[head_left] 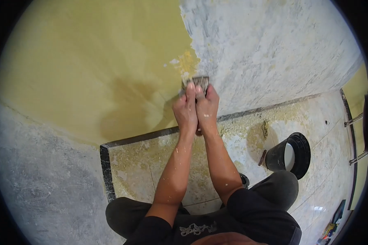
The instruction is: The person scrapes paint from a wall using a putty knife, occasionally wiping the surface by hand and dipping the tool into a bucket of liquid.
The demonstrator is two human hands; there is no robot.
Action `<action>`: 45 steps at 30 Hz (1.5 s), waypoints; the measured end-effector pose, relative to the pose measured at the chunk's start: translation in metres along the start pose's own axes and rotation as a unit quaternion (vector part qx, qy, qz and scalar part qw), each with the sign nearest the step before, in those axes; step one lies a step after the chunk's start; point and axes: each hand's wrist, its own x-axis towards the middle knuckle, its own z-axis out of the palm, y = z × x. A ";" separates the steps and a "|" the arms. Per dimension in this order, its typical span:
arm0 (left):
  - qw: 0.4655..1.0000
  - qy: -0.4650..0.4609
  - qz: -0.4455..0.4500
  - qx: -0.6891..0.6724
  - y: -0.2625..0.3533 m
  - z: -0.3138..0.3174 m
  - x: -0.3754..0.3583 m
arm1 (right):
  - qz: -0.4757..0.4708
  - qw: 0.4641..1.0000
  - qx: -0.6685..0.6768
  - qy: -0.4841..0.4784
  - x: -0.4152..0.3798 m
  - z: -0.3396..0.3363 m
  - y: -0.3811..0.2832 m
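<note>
My left hand [185,107] and my right hand [207,107] are side by side, both closed around a paint scraper [200,80]. Its wide blade, smeared with pale residue, lies against the wall just beyond my fingertips; most of the handle is hidden. Yellow-green paint [110,53] covers the wall to the left of the blade. On the right the wall [265,53] is stripped to a patchy white-grey surface. A ragged paint edge runs down between them, with a brighter yellow patch [187,62] just above the blade. Paint flecks dot both forearms.
A black bucket [276,157] holding whitish liquid stands on the tiled floor at right, a thin brown piece [262,158] beside it. Paint scrapings [135,163] litter the floor along the dark skirting [151,136]. Metal legs [353,119] jut in at far right; tools [329,232] lie lower right.
</note>
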 end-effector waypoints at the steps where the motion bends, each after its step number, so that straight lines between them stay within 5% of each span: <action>1: 0.999 0.014 0.018 0.029 -0.005 0.000 -0.005 | 0.027 0.997 0.075 0.008 -0.005 0.003 0.004; 7: 1.000 0.000 -0.002 -0.026 0.026 0.006 0.001 | -0.005 1.000 0.021 -0.021 0.013 0.000 -0.043; 10: 0.998 -0.003 0.009 -0.058 0.010 0.008 0.005 | -0.037 0.998 0.059 -0.002 0.005 0.003 -0.016; 17: 0.994 0.026 -0.032 -0.098 0.031 0.013 -0.009 | 0.021 0.998 0.052 -0.024 0.007 -0.001 -0.033; 24: 0.999 0.030 -0.019 -0.018 0.013 0.008 0.002 | -0.005 0.999 0.023 -0.024 0.008 0.001 -0.013; 28: 0.990 0.003 -0.045 -0.135 0.023 0.010 -0.005 | -0.013 0.998 -0.001 -0.065 0.007 -0.005 -0.035; 30: 1.000 0.009 -0.005 -0.025 0.012 0.007 -0.004 | -0.011 0.999 0.041 -0.029 0.002 -0.002 -0.021; 33: 0.994 0.040 0.061 -0.081 0.027 0.015 -0.006 | 0.004 0.999 0.024 -0.029 0.006 -0.003 -0.037; 36: 0.995 -0.033 -0.030 -0.087 0.063 0.005 -0.002 | -0.010 0.998 0.042 -0.047 0.015 0.002 -0.059; 38: 0.997 -0.036 -0.010 -0.064 0.048 0.002 -0.001 | -0.031 0.997 0.050 -0.044 0.013 0.002 -0.045; 40: 0.999 -0.023 -0.037 0.010 0.034 0.006 -0.009 | 0.054 0.997 0.050 -0.005 0.003 -0.006 -0.034; 45: 0.997 -0.059 -0.047 -0.029 0.058 0.002 -0.004 | -0.007 0.997 0.055 -0.049 0.012 -0.003 -0.045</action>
